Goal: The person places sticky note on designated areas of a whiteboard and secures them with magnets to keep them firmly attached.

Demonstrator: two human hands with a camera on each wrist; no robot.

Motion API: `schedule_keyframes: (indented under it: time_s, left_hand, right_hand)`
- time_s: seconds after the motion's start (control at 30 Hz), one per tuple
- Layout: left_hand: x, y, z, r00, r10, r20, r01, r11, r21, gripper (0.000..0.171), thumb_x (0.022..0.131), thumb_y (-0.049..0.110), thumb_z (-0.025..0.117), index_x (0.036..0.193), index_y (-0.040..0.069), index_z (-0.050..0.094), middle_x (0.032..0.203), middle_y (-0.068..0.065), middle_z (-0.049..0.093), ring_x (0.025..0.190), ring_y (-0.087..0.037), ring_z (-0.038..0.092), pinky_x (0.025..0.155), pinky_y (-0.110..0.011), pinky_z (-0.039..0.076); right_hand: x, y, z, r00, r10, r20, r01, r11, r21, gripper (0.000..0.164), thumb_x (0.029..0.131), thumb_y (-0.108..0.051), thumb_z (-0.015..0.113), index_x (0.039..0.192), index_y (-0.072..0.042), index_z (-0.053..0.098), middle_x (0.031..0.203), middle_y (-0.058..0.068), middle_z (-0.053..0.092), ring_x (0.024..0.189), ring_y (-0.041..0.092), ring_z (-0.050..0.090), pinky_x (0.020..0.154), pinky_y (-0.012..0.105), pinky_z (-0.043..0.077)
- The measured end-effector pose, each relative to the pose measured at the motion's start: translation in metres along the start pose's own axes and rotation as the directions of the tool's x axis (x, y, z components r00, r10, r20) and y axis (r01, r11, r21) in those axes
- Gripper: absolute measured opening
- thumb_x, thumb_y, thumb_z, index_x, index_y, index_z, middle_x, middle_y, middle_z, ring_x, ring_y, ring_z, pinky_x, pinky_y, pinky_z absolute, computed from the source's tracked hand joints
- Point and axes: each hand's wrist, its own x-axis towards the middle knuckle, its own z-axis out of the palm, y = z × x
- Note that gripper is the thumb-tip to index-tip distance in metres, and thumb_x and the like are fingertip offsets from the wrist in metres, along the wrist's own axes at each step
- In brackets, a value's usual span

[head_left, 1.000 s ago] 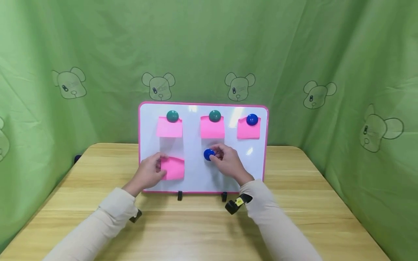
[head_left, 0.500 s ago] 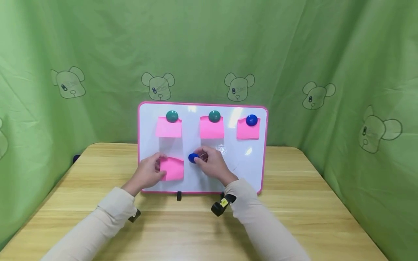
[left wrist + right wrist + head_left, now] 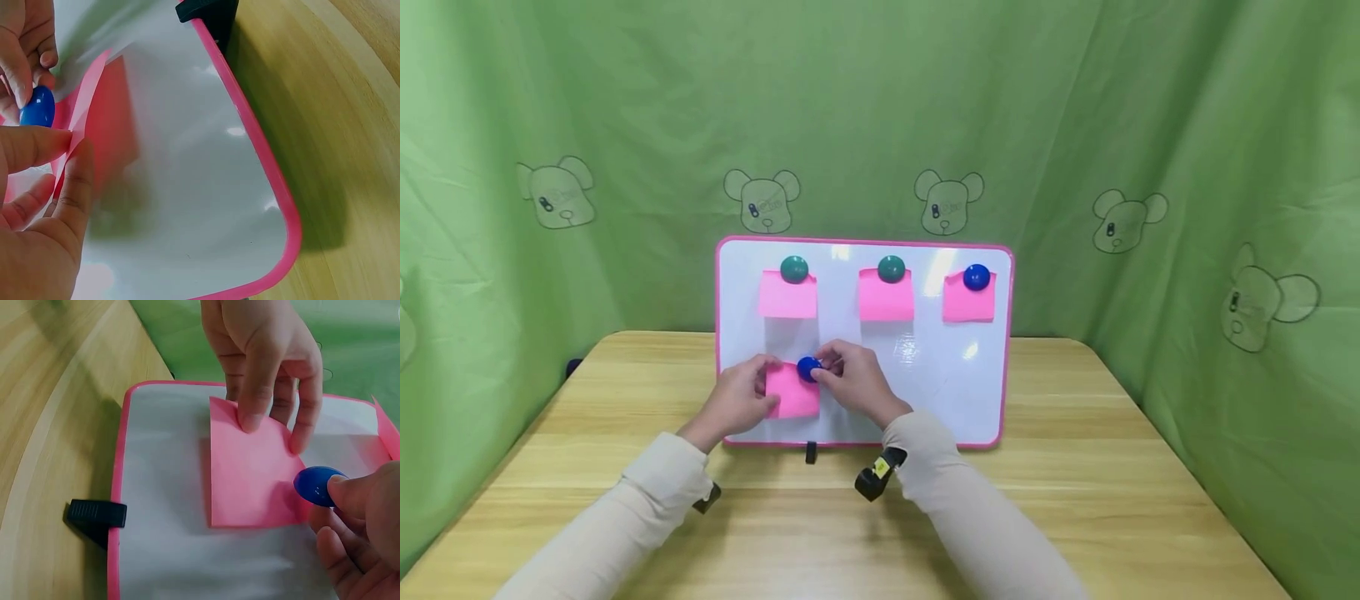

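On a pink-framed whiteboard (image 3: pixel 925 392), my left hand (image 3: pixel 736 400) pinches a pink sticky note (image 3: pixel 790 398) by its left edge, low on the board's left side. The right wrist view shows the thumb in front of this paper (image 3: pixel 250 481). Between thumb and fingers of my right hand (image 3: pixel 859 383) is a round blue magnet (image 3: pixel 808 369), which overlaps the note's upper right corner. From the left wrist, the note (image 3: pixel 89 94) is seen nearly edge-on and stands off the board, with the blue magnet (image 3: pixel 37 107) close beside it.
Along the board's top, two green magnets (image 3: pixel 793 269) and another blue magnet (image 3: pixel 976 277) each hold a pink note (image 3: pixel 886 302). Black feet (image 3: pixel 97 514) support the board on the wooden table (image 3: pixel 1060 467). A green curtain (image 3: pixel 865 108) surrounds the table's back and sides.
My right hand has carried the blue magnet leftward from the board's middle to the note's upper right corner. The left hand has stayed in place, still pinching the note.
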Motion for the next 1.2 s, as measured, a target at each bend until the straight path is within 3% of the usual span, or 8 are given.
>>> schedule_keyframes:
  time_s: [0.47, 0.6, 0.9, 1.2]
  left_hand:
    - [0.001, 0.001, 0.000, 1.000, 0.009, 0.015, -0.009, 1.000, -0.022, 0.050, 0.078, -0.005, 0.070, 0.125, -0.004, 0.054, 0.094, -0.011, 0.061, 0.080, -0.021, 0.061, 0.064, -0.029, 0.055]
    - [0.000, 0.001, 0.000, 0.999, 0.033, 0.000, -0.033, 0.999, 0.006, 0.050, 0.076, -0.005, 0.071, 0.124, -0.006, 0.054, 0.094, -0.012, 0.062, 0.079, -0.021, 0.061, 0.065, -0.030, 0.054]
    - [-0.002, 0.001, 0.000, 0.998, 0.058, -0.018, -0.058, 0.998, 0.004, 0.058, 0.076, -0.006, 0.071, 0.129, -0.006, 0.047, 0.098, -0.017, 0.064, 0.080, -0.024, 0.064, 0.068, -0.034, 0.056]
    - [-0.002, 0.000, -0.001, 0.998, 0.053, -0.018, -0.053, 0.999, -0.002, 0.066, 0.075, -0.006, 0.072, 0.134, -0.003, 0.042, 0.094, -0.013, 0.062, 0.079, -0.023, 0.062, 0.068, -0.035, 0.055]
  right_hand:
    - [0.012, -0.021, 0.006, 0.999, 0.026, 0.022, -0.024, 0.998, -0.065, 0.013, 0.087, -0.012, 0.073, 0.099, -0.008, 0.069, 0.090, 0.001, 0.069, 0.082, 0.013, 0.065, 0.074, 0.023, 0.053]
    - [0.014, -0.024, 0.009, 1.000, 0.026, 0.005, -0.025, 0.995, -0.093, 0.012, 0.087, -0.011, 0.073, 0.098, -0.009, 0.069, 0.091, 0.001, 0.069, 0.082, 0.013, 0.065, 0.076, 0.023, 0.053]
    - [0.015, -0.022, 0.016, 0.998, 0.007, -0.058, -0.015, 0.990, -0.137, 0.009, 0.088, -0.011, 0.071, 0.093, -0.009, 0.064, 0.083, -0.001, 0.065, 0.075, 0.012, 0.058, 0.068, 0.022, 0.049]
    - [0.015, -0.022, 0.019, 0.997, 0.034, -0.074, -0.047, 0.982, -0.184, 0.011, 0.087, -0.013, 0.072, 0.091, -0.011, 0.061, 0.078, -0.003, 0.061, 0.071, 0.012, 0.056, 0.062, 0.022, 0.047]
